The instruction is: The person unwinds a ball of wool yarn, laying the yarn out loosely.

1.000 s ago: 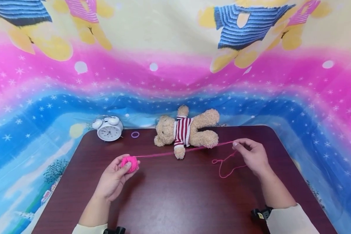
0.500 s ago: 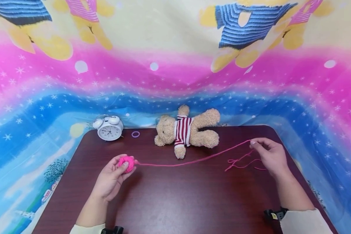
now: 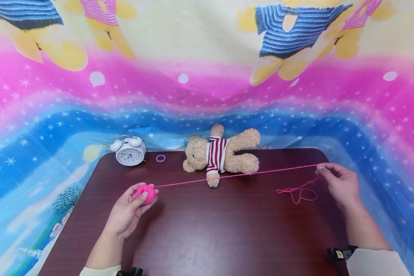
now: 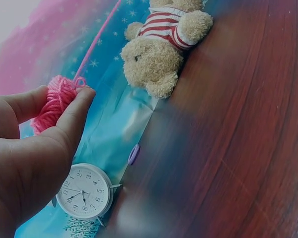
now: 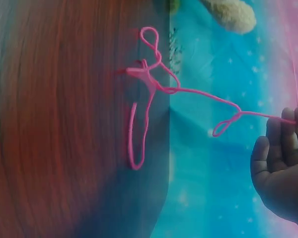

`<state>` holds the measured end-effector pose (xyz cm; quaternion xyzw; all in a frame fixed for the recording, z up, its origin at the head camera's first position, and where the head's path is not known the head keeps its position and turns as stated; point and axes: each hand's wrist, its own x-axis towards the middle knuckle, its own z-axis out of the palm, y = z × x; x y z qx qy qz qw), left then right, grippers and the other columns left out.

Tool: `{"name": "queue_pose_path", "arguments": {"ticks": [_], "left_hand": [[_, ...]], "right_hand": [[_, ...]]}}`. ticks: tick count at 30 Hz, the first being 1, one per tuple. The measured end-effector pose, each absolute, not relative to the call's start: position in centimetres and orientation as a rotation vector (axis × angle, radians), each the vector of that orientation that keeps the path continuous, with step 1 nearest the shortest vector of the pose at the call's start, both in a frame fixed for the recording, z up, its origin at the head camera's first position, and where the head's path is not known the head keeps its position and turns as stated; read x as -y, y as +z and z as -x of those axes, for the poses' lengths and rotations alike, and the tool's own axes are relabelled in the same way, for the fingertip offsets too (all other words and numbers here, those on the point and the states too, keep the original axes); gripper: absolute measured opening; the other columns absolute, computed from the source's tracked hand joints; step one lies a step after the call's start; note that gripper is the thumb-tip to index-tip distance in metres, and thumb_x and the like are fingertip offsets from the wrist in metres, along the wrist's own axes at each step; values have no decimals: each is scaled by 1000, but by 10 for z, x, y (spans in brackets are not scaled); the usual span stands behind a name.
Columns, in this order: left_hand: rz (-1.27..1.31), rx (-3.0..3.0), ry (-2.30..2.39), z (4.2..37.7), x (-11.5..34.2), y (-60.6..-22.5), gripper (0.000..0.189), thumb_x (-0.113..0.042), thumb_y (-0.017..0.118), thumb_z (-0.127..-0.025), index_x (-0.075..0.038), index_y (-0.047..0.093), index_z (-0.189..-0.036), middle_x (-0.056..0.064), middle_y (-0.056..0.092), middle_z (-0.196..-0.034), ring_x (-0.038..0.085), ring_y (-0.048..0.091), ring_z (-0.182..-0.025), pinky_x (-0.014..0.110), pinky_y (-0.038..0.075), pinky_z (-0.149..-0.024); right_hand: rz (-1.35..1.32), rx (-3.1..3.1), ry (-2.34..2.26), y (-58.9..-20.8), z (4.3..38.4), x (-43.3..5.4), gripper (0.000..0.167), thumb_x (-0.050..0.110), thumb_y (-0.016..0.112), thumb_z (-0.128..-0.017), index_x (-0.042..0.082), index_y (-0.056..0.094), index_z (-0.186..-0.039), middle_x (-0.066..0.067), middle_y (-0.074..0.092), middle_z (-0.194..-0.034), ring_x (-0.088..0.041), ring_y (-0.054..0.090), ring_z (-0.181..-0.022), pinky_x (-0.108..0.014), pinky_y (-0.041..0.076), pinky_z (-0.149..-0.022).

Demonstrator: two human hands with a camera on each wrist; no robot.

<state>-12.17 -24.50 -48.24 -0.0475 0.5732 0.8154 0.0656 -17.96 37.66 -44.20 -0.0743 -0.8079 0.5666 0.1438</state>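
Between thumb and fingers, my left hand (image 3: 125,212) grips a small ball of pink yarn (image 3: 146,194) above the left part of the table. From the ball a strand of yarn (image 3: 276,170) runs straight across to my right hand (image 3: 341,186), which pinches it at the right side. Below the right fingers a loose, looped tail of yarn (image 5: 149,99) hangs down; in the right wrist view it twists into small loops. In the head view the taut strand passes across the arm and leg of a teddy bear (image 3: 215,155) in a red-and-white striped shirt, lying on its back.
A white alarm clock (image 3: 129,153) stands at the table's back left, with a purple ring (image 3: 160,158) beside it. The dark brown table (image 3: 227,230) ends at a patterned cloth backdrop (image 3: 207,92) behind and at the sides.
My right hand has moved to the right, drawing the strand longer; it sagged half a second ago and is now taut. My left hand has shifted slightly left with the ball.
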Motion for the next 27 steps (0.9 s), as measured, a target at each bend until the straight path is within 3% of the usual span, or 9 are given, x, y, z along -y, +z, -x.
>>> {"name": "queue_pose_path", "arguments": {"ticks": [4, 7, 15, 22, 27], "left_hand": [[150, -1744, 2458, 121, 247, -483, 44, -9, 62, -105, -10, 39, -142, 4, 63, -133, 21, 68, -122, 36, 53, -100], [152, -1759, 2454, 120, 248, -483, 43, -9, 62, -104, -9, 39, -141, 6, 62, -133, 23, 67, -123, 36, 53, -100], [160, -1775, 2451, 119, 260, -486, 45, -12, 61, -105, -9, 38, -143, 10, 58, -140, 26, 65, -127, 36, 53, -100], [145, -1750, 2486, 116, 269, -488, 40, -9, 59, -106, -10, 39, -141, 1, 63, -132, 23, 67, -124, 34, 53, -100], [153, -1746, 2491, 114, 272, -489, 39, -10, 59, -106, -12, 40, -140, 3, 60, -132, 21, 67, -122, 35, 52, -101]], "right_hand": [[279, 2344, 1591, -442, 177, -393, 16, 25, 75, -97, 13, 80, -105, 16, 75, -79, 5, 69, -77, -10, 52, -65], [348, 2380, 1511, -441, 174, -404, 16, 31, 76, -97, 17, 81, -105, 20, 74, -77, 6, 65, -77, -12, 49, -61], [473, 2445, 1515, -438, 166, -430, 26, 36, 72, -99, 18, 78, -115, 25, 72, -81, 7, 64, -79, -10, 50, -64], [542, 2519, 1449, -444, 163, -451, 26, 43, 64, -102, 23, 74, -116, 29, 70, -80, 11, 62, -78, -9, 46, -63], [605, 2466, 1533, -451, 163, -465, 26, 42, 65, -102, 23, 75, -117, 27, 70, -80, 9, 64, -77, -10, 47, -61]]}}
